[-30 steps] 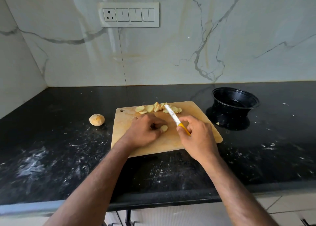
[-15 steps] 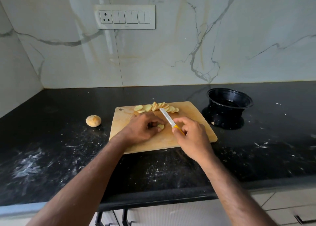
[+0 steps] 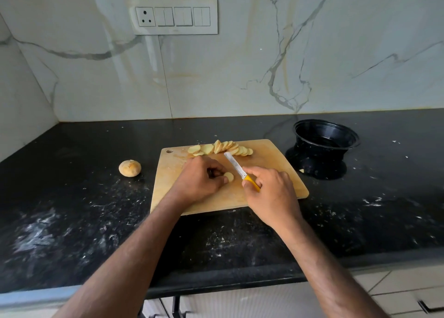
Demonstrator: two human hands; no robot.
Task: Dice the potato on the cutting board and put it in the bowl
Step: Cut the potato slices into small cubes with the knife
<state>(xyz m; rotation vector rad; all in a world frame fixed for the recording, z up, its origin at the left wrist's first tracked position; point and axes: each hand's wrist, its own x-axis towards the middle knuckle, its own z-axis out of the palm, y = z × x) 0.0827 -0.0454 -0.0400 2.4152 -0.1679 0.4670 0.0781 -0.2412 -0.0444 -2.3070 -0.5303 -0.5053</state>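
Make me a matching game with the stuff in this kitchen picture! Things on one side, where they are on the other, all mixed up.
Things:
1. knife
2. potato slices
3. black bowl
4. round potato end

Places:
A. on the counter, left of the cutting board
B. in the right hand
C. along the far edge of the cutting board
D. on the counter, right of the cutting board

Pairs: 1-B, 2-C, 3-D, 4-A
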